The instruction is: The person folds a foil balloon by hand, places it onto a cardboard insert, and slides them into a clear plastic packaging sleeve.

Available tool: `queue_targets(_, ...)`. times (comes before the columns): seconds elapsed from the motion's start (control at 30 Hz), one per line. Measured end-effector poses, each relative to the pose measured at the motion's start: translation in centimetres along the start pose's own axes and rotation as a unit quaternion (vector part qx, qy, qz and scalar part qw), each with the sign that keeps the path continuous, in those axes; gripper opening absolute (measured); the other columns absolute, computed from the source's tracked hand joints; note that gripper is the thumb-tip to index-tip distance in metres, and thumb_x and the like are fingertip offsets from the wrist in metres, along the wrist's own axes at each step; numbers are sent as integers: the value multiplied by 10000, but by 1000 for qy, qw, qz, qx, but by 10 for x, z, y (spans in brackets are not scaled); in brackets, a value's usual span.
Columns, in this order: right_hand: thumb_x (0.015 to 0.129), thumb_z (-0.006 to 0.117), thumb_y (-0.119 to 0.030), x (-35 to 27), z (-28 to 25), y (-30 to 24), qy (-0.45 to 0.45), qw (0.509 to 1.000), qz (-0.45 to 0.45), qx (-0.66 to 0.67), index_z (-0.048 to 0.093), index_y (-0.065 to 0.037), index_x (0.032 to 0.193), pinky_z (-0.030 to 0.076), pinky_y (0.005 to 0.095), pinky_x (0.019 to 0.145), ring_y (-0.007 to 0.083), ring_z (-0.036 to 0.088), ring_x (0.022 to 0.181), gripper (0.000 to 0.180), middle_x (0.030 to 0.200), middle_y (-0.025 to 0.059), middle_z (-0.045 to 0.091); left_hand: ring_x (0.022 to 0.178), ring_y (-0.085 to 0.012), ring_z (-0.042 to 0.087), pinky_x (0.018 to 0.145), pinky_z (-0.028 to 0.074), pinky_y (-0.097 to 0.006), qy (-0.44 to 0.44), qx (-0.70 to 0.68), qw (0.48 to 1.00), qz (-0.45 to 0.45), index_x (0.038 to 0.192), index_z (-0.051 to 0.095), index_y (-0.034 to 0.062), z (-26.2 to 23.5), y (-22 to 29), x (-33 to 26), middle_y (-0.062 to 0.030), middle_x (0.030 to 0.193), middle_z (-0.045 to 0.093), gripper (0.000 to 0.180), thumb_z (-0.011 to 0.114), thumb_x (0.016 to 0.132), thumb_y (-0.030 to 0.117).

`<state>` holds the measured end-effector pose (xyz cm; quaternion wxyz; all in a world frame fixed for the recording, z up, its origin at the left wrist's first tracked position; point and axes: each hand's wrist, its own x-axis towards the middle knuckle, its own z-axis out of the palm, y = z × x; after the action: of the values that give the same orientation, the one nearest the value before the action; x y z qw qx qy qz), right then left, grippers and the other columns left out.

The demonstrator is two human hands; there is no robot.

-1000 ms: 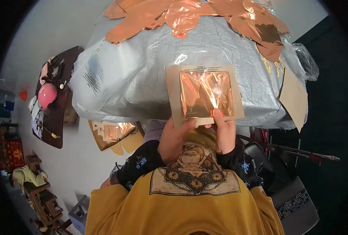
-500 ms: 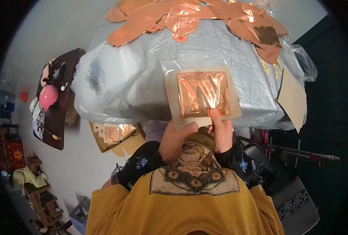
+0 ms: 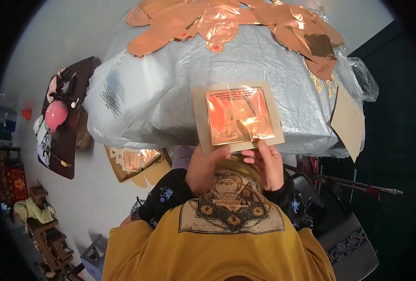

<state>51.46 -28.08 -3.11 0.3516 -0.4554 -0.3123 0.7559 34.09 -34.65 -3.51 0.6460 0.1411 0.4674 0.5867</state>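
A square tan card point(image 3: 199, 112) wrapped in clear plastic carries a shiny copper foil sheet point(image 3: 238, 114). I hold it by its near edge over the front of a table covered in silvery plastic sheeting point(image 3: 170, 89). My left hand point(image 3: 207, 167) grips the card's lower left edge with the thumb on top. My right hand point(image 3: 267, 164) pinches the lower right edge, its fingertips touching the foil's corner. Both forearms in dark flowered sleeves come up from below, over my yellow top.
Several copper foil balloons point(image 3: 208, 21) lie flat along the table's far edge. A bare tan card point(image 3: 348, 122) hangs at the right side. A box of more foil cards point(image 3: 135, 161) sits on the floor. A dark board with a pink ball point(image 3: 56, 114) lies left.
The card has tilted and shifted slightly right and nearer to me. My right fingers have moved up onto the foil's lower right corner. My left hand keeps its hold.
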Motion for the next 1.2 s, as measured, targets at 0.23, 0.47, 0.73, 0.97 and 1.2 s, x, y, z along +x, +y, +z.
queue_targets(0.23,976,609,-114,6,-11,6,10,999,-16,36,642,-22,1009,604,286,703,215,721,858,103,956,93,698,957,-129,591,884,473,-286,8,-11,1000,-15,1233,549,5,11,14,-7,-56,1095,629,350,652,914,104)
queue_targets(0.47,972,624,-168,11,-5,11,47,998,-37,-2,632,-17,1015,586,267,653,187,713,780,157,902,111,703,1071,-141,580,925,464,-291,-23,54,997,50,1276,536,-9,-1,-6,-10,-65,1203,620,382,641,930,115)
queue_targets(0.73,977,615,-177,11,0,13,48,997,-56,-12,628,-10,1023,577,268,654,176,699,747,174,888,113,700,925,-106,592,868,463,-264,-17,15,999,31,1118,635,-26,6,-5,-12,-41,1000,662,241,630,950,147)
queue_targets(0.97,974,622,-163,9,1,11,44,998,-52,-6,630,-23,1036,577,275,686,178,700,782,153,879,96,694,793,-107,575,766,454,-251,19,4,999,25,938,700,-27,6,-9,-4,-49,835,662,216,637,935,179)
queue_targets(1.2,974,624,-149,14,-2,20,43,994,-92,32,621,-46,1057,579,269,688,177,702,796,132,929,98,698,765,-111,579,746,460,-254,9,32,999,12,888,693,-19,5,-7,0,-49,816,657,262,597,960,213)
